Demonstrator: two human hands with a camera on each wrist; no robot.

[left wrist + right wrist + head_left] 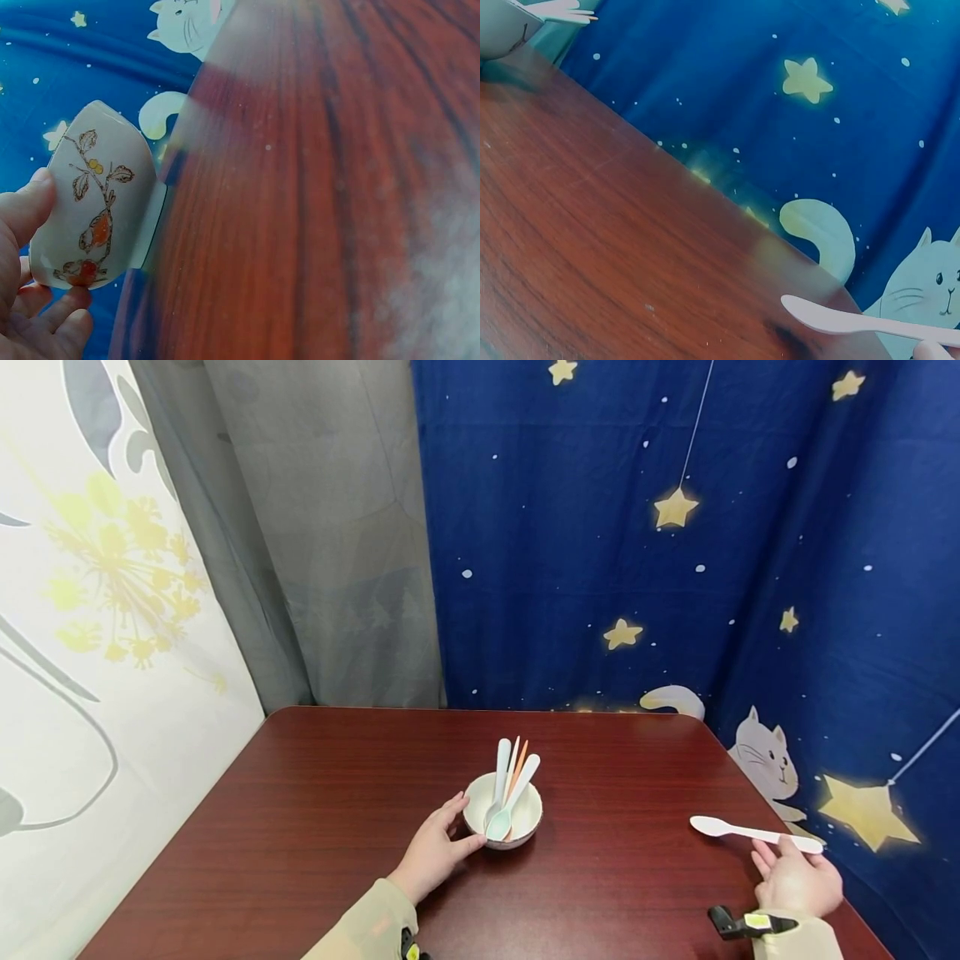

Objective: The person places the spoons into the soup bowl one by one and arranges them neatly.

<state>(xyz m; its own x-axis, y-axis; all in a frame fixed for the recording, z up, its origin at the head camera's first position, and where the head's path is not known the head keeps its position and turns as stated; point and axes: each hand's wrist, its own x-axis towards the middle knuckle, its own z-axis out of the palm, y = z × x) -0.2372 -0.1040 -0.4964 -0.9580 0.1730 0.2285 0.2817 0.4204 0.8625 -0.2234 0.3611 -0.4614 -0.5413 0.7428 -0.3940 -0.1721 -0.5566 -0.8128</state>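
Note:
A white bowl [527, 814], with a fruit-branch pattern on its outside in the left wrist view, stands mid-table. Several spoons [500, 772] lean in it, pale blue, mint, white and orange, handles upward. My left hand [435, 852] holds the bowl's left side, its thumb at the near rim and its fingers spread along the outer wall. Far to the right, my right hand [801, 881] pinches a white spoon [738, 831] by the handle end. The spoon's head points left, and in the right wrist view it hangs over the table with a dark shadow beneath.
The dark red wooden table [337, 777] has rounded far corners. Behind it hang a grey curtain [330, 527] and a blue star-patterned curtain [540, 568]. A white patterned cloth [112, 710] hangs along the left. The right hand is near the table's right edge.

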